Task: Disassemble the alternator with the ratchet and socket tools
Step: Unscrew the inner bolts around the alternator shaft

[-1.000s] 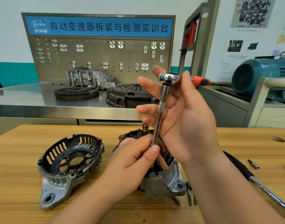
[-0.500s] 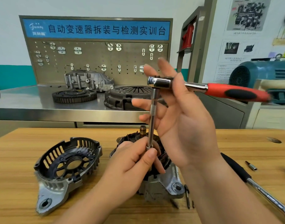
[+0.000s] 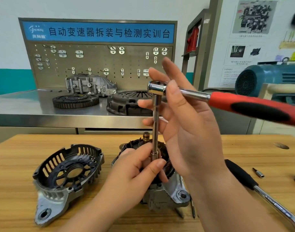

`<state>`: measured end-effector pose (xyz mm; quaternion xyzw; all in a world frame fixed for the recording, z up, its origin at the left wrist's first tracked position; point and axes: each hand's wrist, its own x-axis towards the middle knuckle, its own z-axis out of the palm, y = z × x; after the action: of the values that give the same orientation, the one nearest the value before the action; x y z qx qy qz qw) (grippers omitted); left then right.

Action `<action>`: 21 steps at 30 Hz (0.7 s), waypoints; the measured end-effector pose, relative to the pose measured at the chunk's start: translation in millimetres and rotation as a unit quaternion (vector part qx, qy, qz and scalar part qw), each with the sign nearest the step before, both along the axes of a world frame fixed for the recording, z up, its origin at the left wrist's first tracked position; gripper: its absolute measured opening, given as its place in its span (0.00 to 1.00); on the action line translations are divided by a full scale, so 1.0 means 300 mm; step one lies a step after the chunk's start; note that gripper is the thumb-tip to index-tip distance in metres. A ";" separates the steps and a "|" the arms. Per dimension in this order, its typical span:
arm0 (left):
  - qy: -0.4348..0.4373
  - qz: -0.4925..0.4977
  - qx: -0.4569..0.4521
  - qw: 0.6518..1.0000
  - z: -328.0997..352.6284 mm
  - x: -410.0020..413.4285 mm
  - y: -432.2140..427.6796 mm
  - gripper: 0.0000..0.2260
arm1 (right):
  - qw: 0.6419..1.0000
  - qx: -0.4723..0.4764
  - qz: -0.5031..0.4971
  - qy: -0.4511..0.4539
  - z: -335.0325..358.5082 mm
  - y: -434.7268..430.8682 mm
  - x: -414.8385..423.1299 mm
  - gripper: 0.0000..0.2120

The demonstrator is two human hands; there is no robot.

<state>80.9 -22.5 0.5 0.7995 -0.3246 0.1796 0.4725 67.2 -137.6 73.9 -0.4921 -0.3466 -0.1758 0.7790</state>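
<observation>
Chrome and red, the ratchet (image 3: 227,101) lies nearly level above the alternator (image 3: 161,186), its head toward the left, its red handle running out to the right and slightly down. From the head a long extension bar (image 3: 155,131) drops straight down, upright, into the alternator on the wooden counter (image 3: 243,144). The right hand (image 3: 185,124) steadies the ratchet head with its thumb, fingers spread loose behind the bar. The left hand (image 3: 136,174) has its fingers pinched around the bar's lower end. The removed end cover (image 3: 66,173) sits beside it on the left.
</observation>
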 end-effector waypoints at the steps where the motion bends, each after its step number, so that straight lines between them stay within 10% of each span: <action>1: -0.005 -0.003 -0.001 1.000 0.000 0.001 0.001 0.17 | 1.000 0.008 0.020 0.015 0.000 -0.001 0.002 0.17; 7: -0.038 -0.013 0.008 0.999 -0.001 0.001 0.008 0.19 | 0.991 -0.002 0.101 0.091 -0.006 -0.013 0.022 0.23; 16: 0.002 -0.006 -0.026 1.000 -0.009 0.005 -0.003 0.22 | 0.993 -0.072 -0.076 -0.046 0.011 -0.004 -0.001 0.15; 21: -0.036 0.003 -0.019 0.999 -0.003 -0.002 -0.002 0.19 | 0.999 0.007 0.032 0.026 0.004 0.006 -0.004 0.17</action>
<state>80.3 -23.2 -0.5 0.7846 -0.3353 0.2157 0.4748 65.8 -135.9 75.1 -0.4799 -0.3406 -0.1398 0.7963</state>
